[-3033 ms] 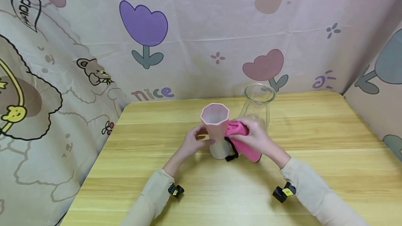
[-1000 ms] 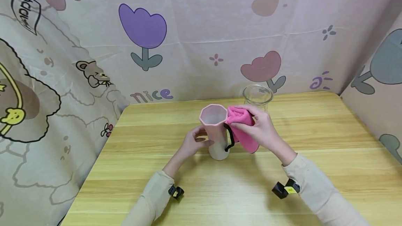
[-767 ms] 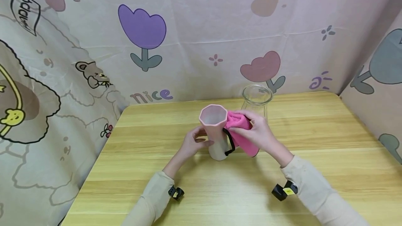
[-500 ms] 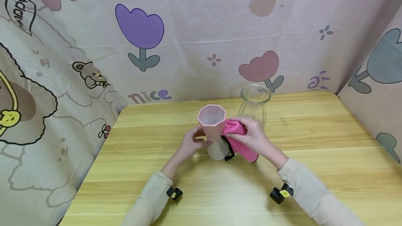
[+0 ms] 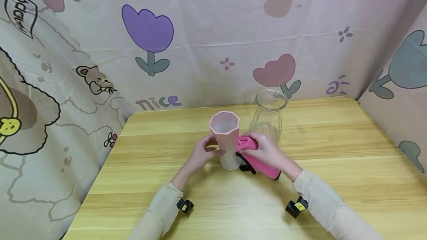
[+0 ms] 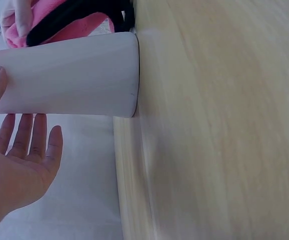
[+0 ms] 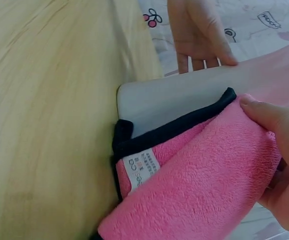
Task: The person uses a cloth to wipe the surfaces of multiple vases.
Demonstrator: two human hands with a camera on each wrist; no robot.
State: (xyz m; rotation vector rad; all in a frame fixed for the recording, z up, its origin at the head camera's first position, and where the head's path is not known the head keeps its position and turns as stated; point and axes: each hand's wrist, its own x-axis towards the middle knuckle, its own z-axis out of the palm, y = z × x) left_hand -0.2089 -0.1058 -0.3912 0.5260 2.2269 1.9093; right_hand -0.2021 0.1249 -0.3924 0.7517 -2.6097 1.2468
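A faceted vase, pink at its eight-sided rim and fading to white at the base, stands upright mid-table. My left hand holds it from the left, thumb in front and fingers going behind; in the left wrist view the thumb touches the vase wall. On the other side my right hand grips a folded pink cleaning cloth with black edging and presses it against the vase. In the right wrist view the fluffy cloth shows a white label, and thumb and fingers pinch its upper end.
Behind my right hand stands a clear glass vase with a flared rim, its lower part partly hidden. The wooden table meets a patterned fabric backdrop at the back and sides.
Over the last second my right hand rises and drops along the vase's side with the cloth, now lower than before. The left hand keeps its hold; the camera view shifts slightly.
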